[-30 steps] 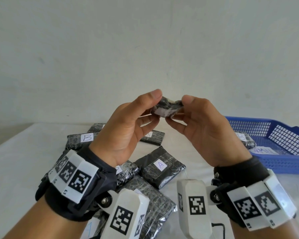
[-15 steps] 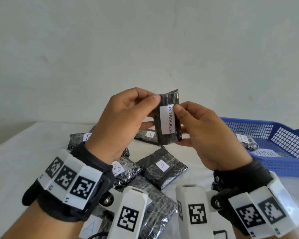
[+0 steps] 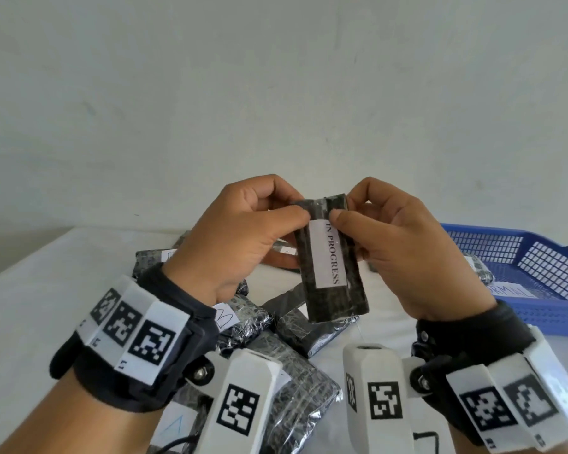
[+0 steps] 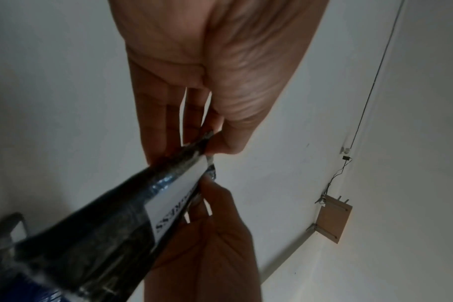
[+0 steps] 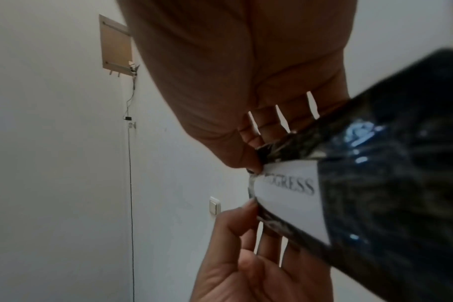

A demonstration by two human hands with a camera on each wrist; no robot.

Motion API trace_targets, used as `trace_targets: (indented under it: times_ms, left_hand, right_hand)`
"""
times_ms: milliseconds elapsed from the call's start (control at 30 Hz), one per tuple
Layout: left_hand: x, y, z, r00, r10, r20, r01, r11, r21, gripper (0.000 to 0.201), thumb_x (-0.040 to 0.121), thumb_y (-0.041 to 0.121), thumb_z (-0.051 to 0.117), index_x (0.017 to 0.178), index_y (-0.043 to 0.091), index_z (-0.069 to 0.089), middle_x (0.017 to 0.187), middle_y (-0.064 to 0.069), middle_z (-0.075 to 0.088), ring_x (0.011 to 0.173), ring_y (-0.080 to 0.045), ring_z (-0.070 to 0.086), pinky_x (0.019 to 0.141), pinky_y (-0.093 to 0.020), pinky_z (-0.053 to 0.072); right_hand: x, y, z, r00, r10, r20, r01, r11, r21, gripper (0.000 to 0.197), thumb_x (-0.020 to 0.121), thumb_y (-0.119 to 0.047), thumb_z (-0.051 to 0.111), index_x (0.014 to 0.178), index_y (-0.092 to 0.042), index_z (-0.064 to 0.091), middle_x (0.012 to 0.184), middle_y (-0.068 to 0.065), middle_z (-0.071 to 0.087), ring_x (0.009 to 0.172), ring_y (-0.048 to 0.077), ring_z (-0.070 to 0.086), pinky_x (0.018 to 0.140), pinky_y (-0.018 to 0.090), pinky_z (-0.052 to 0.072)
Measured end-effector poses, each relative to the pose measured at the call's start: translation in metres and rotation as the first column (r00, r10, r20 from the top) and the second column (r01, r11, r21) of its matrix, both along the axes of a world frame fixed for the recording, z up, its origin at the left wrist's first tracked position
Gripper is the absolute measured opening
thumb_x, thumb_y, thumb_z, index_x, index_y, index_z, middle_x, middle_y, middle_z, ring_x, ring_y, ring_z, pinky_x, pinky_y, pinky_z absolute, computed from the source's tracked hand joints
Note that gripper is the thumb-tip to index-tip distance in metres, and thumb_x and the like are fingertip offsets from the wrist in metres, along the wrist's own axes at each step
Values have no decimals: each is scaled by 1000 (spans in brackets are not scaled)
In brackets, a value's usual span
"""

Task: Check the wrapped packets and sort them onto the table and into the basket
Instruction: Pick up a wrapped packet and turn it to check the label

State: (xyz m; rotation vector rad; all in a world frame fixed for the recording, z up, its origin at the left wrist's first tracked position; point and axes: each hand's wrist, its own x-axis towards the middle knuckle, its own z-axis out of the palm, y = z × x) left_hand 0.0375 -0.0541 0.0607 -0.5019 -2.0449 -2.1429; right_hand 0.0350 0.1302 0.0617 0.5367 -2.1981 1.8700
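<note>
A dark wrapped packet point(image 3: 333, 273) with a white label reading IN PROGRESS hangs upright in front of me, above the table. My left hand point(image 3: 243, 237) pinches its top left corner between thumb and fingers. My right hand point(image 3: 404, 244) pinches the top right corner the same way. The left wrist view has the packet point(image 4: 96, 235) running down to the lower left from the pinching fingers. In the right wrist view the packet point(image 5: 375, 183) fills the right side, label towards the camera. Several more dark packets point(image 3: 253, 319) with letter labels lie on the white table point(image 3: 30, 306) below my hands.
A blue mesh basket point(image 3: 538, 267) stands at the right on the table, with a packet point(image 3: 479, 270) and a white label inside. A plain pale wall rises behind the table. The left part of the table shows bare white surface.
The packet went from lying flat and edge-on between my fingertips to hanging upright with its label facing me. Both hands slid up to its top corners.
</note>
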Motion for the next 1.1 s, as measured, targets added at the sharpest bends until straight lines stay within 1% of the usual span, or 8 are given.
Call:
trace_targets:
  times_ms: [133,233,300,433,633,867,967,1100]
  left_hand:
    - [-3,4,-4,999,21,-29,-22,999,-38,4,94,-3,64,93,0,66,90,-24,67,66,-13,73,54,-30,59]
    - [-2,6,-4,999,15,-45,-17,999,-50,1,94,2,67,93,3,67,88,-19,69,72,-14,75,56,-32,60]
    - [-3,7,-6,997,37,-71,-41,997,-63,4,93,2,68,91,4,65,88,-14,67,72,-15,75,55,-33,60]
    - [-5,3,-5,992,54,-118,-63,996,-68,7,92,2,70,92,-1,63,96,-27,65,74,-17,75,57,-35,60]
    - [-5,3,-8,992,50,-117,-63,992,-109,8,92,-3,68,92,4,64,101,-26,66,78,-23,77,60,-39,62]
    - [-4,4,-8,999,-22,-23,19,993,-118,14,94,3,68,106,9,64,97,-17,70,80,-20,78,61,-37,63]
    - [-5,2,-9,999,-23,-34,18,991,-130,16,94,4,69,107,11,63,97,-18,71,82,-24,78,62,-41,63]
    - [-4,4,-9,997,-67,-47,58,984,-167,21,92,4,71,109,13,62,106,-18,70,86,-27,78,66,-46,64]
  right_hand:
    - [1,4,1,1000,-17,-17,18,998,64,30,99,-16,64,82,2,47,84,24,73,69,17,74,53,23,51]
    - [1,5,2,995,-49,-88,56,995,85,35,99,-19,66,84,7,48,85,31,69,67,21,74,50,19,49]
    - [0,4,1,994,-51,-94,60,994,88,33,99,-17,67,83,6,49,86,30,70,67,20,75,49,20,50]
    - [-1,5,0,999,36,-1,-36,999,0,20,98,-14,69,90,3,62,83,14,77,75,22,75,59,32,61]
    - [-3,5,-1,998,-53,-34,55,998,42,26,96,-10,72,84,5,55,87,28,72,68,25,77,50,34,57]
    - [-1,7,0,995,-85,-53,88,995,54,30,98,-12,70,76,-9,50,87,27,68,65,21,77,47,33,57]
    - [-1,6,0,999,-46,2,46,998,36,29,98,-15,69,82,-3,48,94,32,68,68,19,77,49,31,57]
    - [-1,8,2,998,-66,-11,66,997,28,28,95,-13,72,81,-6,50,84,26,71,68,28,78,46,31,55]
